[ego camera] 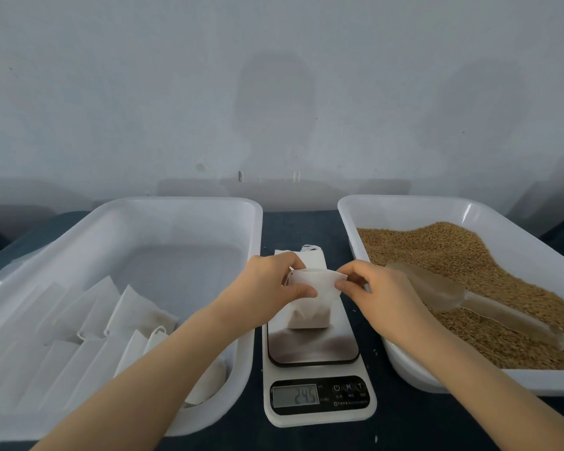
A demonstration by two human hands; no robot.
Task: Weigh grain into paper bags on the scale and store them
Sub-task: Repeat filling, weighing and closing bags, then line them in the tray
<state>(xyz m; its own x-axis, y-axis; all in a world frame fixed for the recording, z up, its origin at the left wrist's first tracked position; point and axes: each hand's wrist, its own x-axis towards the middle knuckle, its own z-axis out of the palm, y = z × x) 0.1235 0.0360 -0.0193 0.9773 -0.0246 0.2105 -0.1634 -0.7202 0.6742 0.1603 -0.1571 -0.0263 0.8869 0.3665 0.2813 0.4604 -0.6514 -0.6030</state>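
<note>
A small white paper bag (310, 307) with grain showing dark in its bottom stands on the steel platform of the scale (313, 348). My left hand (267, 284) pinches the bag's top edge from the left. My right hand (376, 294) pinches the same edge from the right. The scale's display (295, 396) shows digits. Brown grain (463, 275) fills the white tray (404, 209) on the right, and a clear plastic scoop (450, 296) lies on the grain.
A white tray (183, 206) on the left holds several filled paper bags (137, 315) lying in rows. Behind the scale lies a stack of flat unused bags (311, 257). The dark tabletop (293, 222) ends at a grey wall.
</note>
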